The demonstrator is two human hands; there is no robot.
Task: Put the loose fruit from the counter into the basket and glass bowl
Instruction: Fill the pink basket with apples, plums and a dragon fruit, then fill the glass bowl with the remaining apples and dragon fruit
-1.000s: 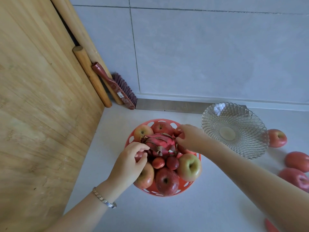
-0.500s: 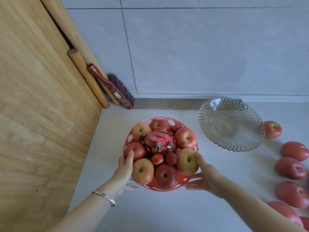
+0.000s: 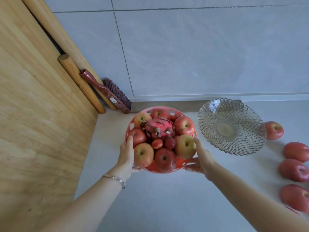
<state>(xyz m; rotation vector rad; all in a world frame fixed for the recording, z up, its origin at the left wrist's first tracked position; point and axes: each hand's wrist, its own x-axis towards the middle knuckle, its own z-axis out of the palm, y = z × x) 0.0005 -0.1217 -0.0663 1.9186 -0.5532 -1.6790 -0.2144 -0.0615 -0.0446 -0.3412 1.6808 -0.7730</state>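
Note:
A red plastic basket [image 3: 151, 110] stands heaped with several apples, two small red fruits and a pink dragon fruit [image 3: 158, 128]. My left hand [image 3: 127, 154] grips its left side, thumb over the rim and fingers underneath. On the right side my right hand [image 3: 200, 158] holds it the same way, thumb against a yellow-green apple [image 3: 184, 146]. The glass bowl [image 3: 231, 126] stands empty to the right. Loose red apples lie beyond it: one [image 3: 274, 130] behind the bowl, others [image 3: 296, 151] [image 3: 293, 169] [image 3: 295, 197] along the right edge.
A tall wooden board [image 3: 33, 114] leans at the left, with wooden rolling pins [image 3: 80, 82] and a red-handled brush [image 3: 108, 93] propped in the corner. A grey tiled wall [image 3: 200, 56] closes the back. The pale counter [image 3: 167, 206] stretches toward me.
Both hands left the fruit on top of the pile and dropped to the basket's sides, gripping it under the rim. The basket now sits slightly farther back, and more loose apples show at the right.

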